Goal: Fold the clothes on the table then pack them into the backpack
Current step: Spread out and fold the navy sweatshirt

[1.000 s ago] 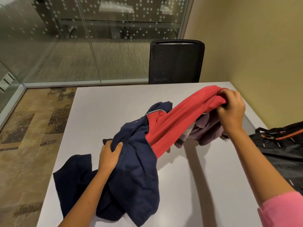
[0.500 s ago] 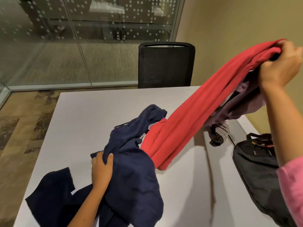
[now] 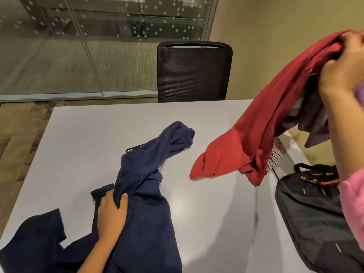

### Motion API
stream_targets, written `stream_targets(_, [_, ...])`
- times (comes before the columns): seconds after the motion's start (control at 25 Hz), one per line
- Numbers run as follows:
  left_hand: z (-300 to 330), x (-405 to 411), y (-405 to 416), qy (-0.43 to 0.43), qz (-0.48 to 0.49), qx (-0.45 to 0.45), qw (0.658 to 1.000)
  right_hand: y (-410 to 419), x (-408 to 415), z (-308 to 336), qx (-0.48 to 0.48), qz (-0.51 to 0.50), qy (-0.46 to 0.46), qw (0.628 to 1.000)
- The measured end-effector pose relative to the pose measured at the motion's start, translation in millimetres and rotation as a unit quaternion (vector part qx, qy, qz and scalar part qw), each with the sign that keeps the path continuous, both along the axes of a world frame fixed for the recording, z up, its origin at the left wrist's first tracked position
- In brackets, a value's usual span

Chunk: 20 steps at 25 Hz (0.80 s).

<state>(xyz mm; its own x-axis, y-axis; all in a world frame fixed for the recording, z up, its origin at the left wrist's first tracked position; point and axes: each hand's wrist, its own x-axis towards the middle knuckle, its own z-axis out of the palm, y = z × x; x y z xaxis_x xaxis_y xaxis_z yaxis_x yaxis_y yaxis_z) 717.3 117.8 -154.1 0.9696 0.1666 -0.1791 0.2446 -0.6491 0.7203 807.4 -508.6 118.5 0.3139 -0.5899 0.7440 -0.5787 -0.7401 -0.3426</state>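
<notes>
Navy fabric lies nearest the camera: a crumpled navy garment (image 3: 145, 213) spread across the near part of the white table (image 3: 82, 138), one twisted end reaching toward the table's middle. The left hand (image 3: 112, 215) rests on it near its centre, fingers curled into a fold and gripping the cloth against the tabletop, as in the earlier frames. At the near right, a dark backpack (image 3: 315, 217) with orange trim lies on the table's right edge, partly behind a pink sleeve (image 3: 352, 209). Further out, the red garment (image 3: 266, 134) hangs in the air, clear of the navy one; half a second ago its lower end was still touching the navy cloth, and now only its lowest corner is close to the tabletop. The right hand (image 3: 342, 71) is raised at the upper right, fingers clenched around a bunch of the red garment together with a purplish garment (image 3: 315, 123) and a striped piece (image 3: 275, 154) dangling beneath. Beyond the far edge stands a black mesh chair (image 3: 194, 71), with a glass partition (image 3: 78, 46) behind it.
</notes>
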Motion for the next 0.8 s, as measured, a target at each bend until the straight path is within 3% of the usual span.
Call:
stream_targets(0.2, [-6.3, 2.7, -7.1, 0.005, -0.003, 0.021, 1.000, 90.2, -19.4, -113.2, 0.090, 0.124, 0.226, 0.962])
stream_targets(0.32, [-6.9, 2.0, -9.8, 0.005, 0.003, 0.016, 1.000, 97.8, -24.4, -188.2, 0.221, 0.162, 0.412, 0.869])
stream_targets(0.4, [-8.0, 2.5, -9.7, 0.005, 0.004, 0.021, 1.000, 121.0, -27.5, -221.3, 0.260, 0.172, 0.506, 0.804])
stream_targets(0.52, [-9.3, 2.7, -15.2, 0.004, 0.007, 0.036, 0.999, 167.1, -39.5, -254.7, 0.186, 0.162, 0.518, 0.819])
stream_targets(0.64, [-9.9, 2.5, -25.4, 0.009, 0.006, 0.071, 0.997, 208.8, -52.5, -287.5, 0.104, 0.233, 0.530, 0.809])
stream_targets(0.8, [-17.6, 7.2, -32.4, 0.017, -0.004, 0.120, 0.993, 225.2, -50.7, -320.5, 0.169, 0.179, 0.555, 0.795])
